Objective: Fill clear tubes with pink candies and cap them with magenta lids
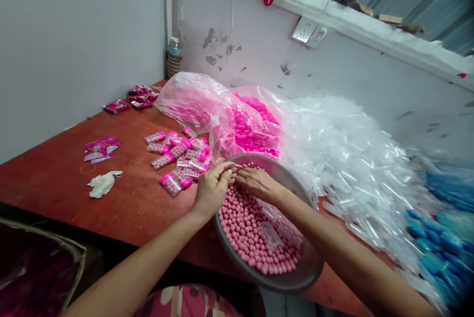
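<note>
Left hand: the left hand (pixel 212 189) hovers at the far rim of the round grey metal bowl (pixel 296 277), fingers curled and pinched together with those of the other hand; whatever small thing they pinch is too small to make out.
Right hand: the right hand (pixel 258 183) lies palm down over the pink beads, fingertips meeting the left hand's; I cannot tell whether it grips anything.
Bowl contents: small round pink candy beads (pixel 248 230) cover the bottom, with a few clear plastic tubes (pixel 272 235) lying on them.
Filled tubes: a cluster of clear tubes packed with pink beads and capped in pink (pixel 177 156) sits on the red-brown wooden table (pixel 137 203), just left of the bowl.
Behind the bowl: a clear plastic bag of bright pink caps (pixel 244 129).
Right side: a big heap of empty clear tubes (pixel 351 159), then blue pieces (pixel 440 228) at the edge.
Left side: a crumpled white glove (pixel 103 183) and pink printed packets (pixel 100 148).
</note>
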